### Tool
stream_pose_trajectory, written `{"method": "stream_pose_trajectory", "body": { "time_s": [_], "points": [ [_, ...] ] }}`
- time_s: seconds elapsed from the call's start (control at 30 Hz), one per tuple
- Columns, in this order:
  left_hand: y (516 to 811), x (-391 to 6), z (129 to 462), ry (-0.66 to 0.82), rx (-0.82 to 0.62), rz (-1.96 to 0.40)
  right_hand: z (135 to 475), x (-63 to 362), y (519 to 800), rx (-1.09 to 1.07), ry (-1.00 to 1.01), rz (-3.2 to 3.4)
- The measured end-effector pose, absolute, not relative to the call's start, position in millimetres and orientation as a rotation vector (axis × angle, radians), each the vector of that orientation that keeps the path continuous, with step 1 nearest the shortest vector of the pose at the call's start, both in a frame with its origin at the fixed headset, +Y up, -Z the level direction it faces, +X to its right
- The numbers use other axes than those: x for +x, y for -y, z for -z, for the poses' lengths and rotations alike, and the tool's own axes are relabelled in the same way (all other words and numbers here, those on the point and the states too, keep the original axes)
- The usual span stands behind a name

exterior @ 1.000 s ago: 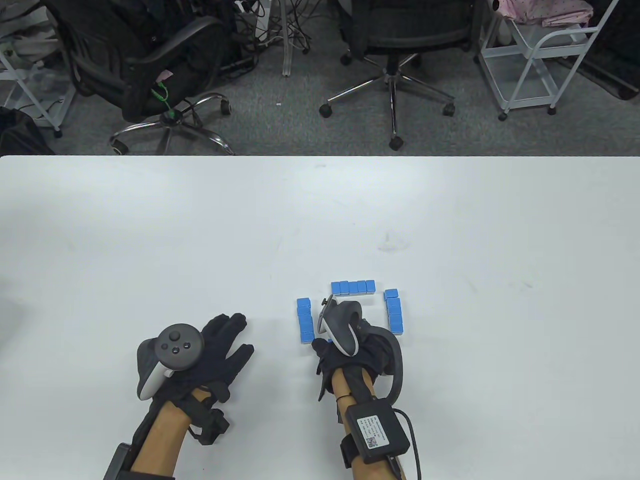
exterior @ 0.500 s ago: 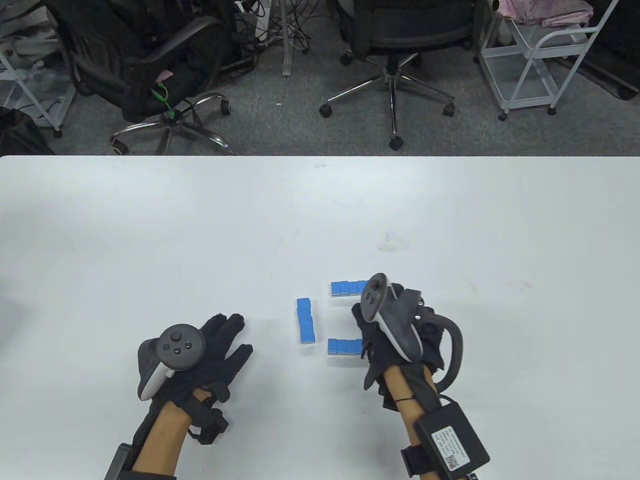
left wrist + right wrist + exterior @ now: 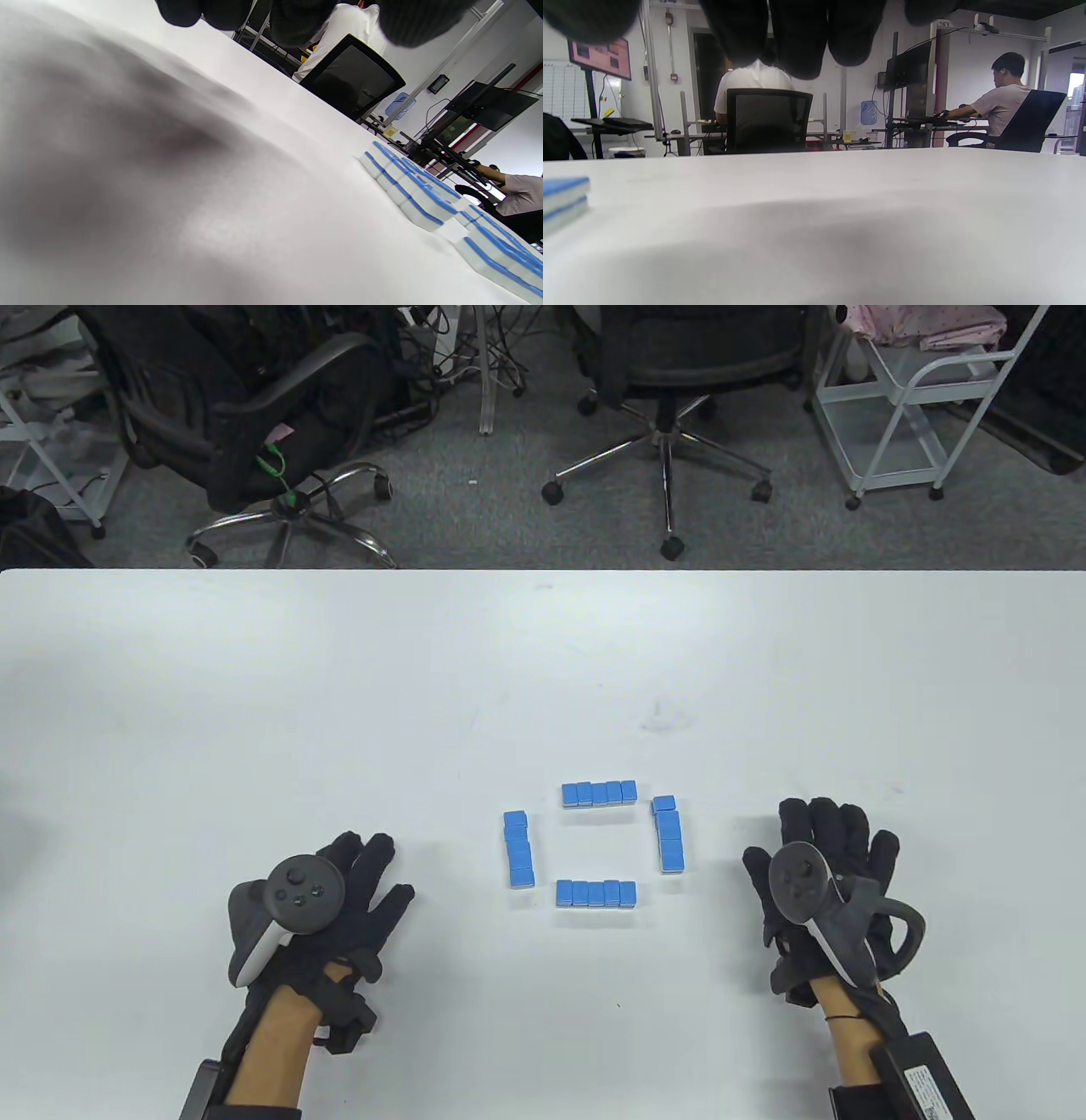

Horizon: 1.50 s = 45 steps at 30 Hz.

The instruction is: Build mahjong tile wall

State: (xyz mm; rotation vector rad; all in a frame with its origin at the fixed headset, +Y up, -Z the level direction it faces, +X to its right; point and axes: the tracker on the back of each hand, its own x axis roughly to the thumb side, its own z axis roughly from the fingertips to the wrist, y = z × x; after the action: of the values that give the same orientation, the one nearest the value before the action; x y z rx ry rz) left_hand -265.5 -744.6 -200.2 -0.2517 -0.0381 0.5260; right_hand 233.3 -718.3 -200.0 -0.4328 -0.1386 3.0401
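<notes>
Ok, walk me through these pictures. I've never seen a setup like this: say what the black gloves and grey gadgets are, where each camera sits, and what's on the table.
These are a person's two hands in black sensor gloves. The grey gadget strapped to the back of each is a tracker, not something held.

The table view looks down from above: the left hand and right hand lie flat on the white table, fingers spread, holding nothing.

Between them, small blue-topped white mahjong tiles form a square: a far row, near row, left row and right row, with gaps at the corners.

The other two pictures come from cameras on each wrist, low to the table; the dark blobs at the top are fingertips. The left wrist view shows the tiles stacked two high.
</notes>
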Motion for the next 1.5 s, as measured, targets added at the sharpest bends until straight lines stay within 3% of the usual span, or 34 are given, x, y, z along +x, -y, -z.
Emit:
{"method": "stream_pose_trajectory", "body": {
  "time_s": [0.03, 0.33, 0.57, 0.8, 1.03, 1.5],
  "points": [
    [745, -266, 200, 0.032, -0.254, -0.530, 201, 238, 719, -0.418, 0.011, -3.000],
    [746, -261, 202, 0.033, -0.260, -0.510, 199, 242, 717, -0.431, 0.026, -2.967],
    [739, -264, 200, 0.028, -0.197, -0.450, 202, 235, 729, -0.339, -0.166, -2.942],
    [731, -263, 200, -0.011, -0.117, -0.206, 205, 236, 732, -0.365, -0.125, -2.950],
    [731, -263, 203, -0.034, -0.114, -0.118, 207, 233, 735, -0.365, -0.120, -2.970],
    [737, -266, 205, -0.048, -0.167, -0.177, 208, 232, 736, -0.329, -0.064, -2.929]
  ]
}}
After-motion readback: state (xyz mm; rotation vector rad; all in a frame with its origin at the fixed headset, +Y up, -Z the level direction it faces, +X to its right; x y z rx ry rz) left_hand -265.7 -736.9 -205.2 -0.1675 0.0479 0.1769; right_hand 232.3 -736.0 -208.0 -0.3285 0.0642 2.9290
